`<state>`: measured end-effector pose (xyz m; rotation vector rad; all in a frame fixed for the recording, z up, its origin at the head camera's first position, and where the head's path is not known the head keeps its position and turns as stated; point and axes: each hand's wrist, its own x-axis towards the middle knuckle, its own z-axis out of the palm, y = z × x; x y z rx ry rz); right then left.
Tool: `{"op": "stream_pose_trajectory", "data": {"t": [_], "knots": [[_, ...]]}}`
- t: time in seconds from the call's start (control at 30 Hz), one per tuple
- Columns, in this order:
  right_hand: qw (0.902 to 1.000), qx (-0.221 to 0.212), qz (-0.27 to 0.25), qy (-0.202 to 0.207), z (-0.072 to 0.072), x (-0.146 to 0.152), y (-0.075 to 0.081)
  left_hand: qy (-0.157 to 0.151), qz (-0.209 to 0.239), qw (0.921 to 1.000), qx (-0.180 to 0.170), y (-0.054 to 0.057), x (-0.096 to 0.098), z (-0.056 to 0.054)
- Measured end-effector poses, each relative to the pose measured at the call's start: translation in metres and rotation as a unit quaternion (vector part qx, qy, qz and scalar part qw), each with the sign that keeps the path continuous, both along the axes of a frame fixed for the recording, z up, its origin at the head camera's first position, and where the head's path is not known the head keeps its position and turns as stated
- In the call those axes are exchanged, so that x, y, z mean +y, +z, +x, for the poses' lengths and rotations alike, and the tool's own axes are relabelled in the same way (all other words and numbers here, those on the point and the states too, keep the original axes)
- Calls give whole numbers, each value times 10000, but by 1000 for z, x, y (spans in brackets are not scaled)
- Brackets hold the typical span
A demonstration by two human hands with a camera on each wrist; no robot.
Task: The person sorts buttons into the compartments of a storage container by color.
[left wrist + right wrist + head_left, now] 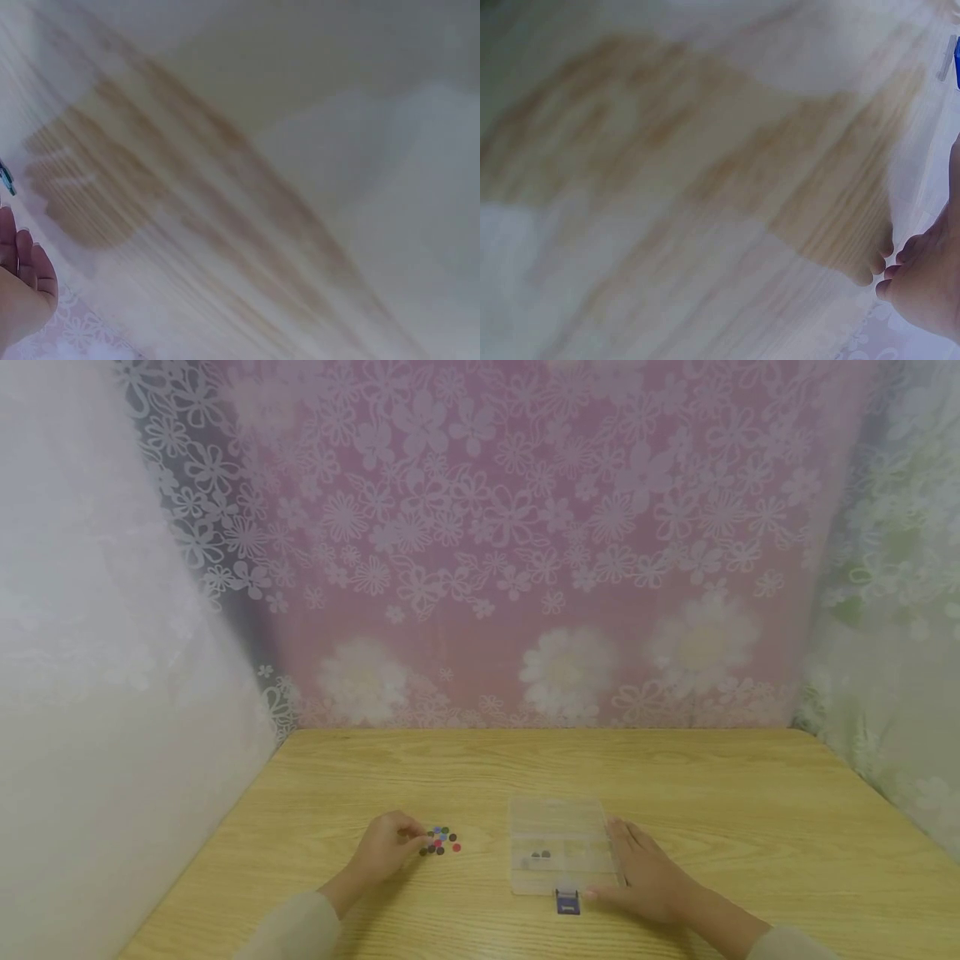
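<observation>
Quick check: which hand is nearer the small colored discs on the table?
Left. The left hand is at the left edge of the discs; the right hand is at the right side of the clear box, which lies between it and the discs.

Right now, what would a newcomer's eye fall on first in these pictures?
Probably the pink floral backdrop, filling the upper middle of the head view behind the wood-grain table. Next, the small multicoloured discs clustered on the table at the left hand. To their right sits the clear box, its dark blue latch toward the person, the right hand along its right side.
</observation>
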<state>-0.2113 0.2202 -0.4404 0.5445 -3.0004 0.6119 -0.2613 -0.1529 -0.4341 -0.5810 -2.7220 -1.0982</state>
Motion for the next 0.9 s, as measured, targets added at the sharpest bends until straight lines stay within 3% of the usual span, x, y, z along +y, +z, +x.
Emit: {"op": "stream_pose_trajectory", "data": {"t": [0.37, 0.63, 0.9], "knots": [[9999, -83, -49, -37, -1, 0, -1, -226, -174, 9995, -123, -4, -5, 3], [10000, -70, -53, -26, 0, 0, 0, -259, -311, 9991, -102, -2, -7, 4], [9999, -30, -150, -22, 1, -1, 2, -283, -295, 9987, -296, -5, -9, 3]]}}
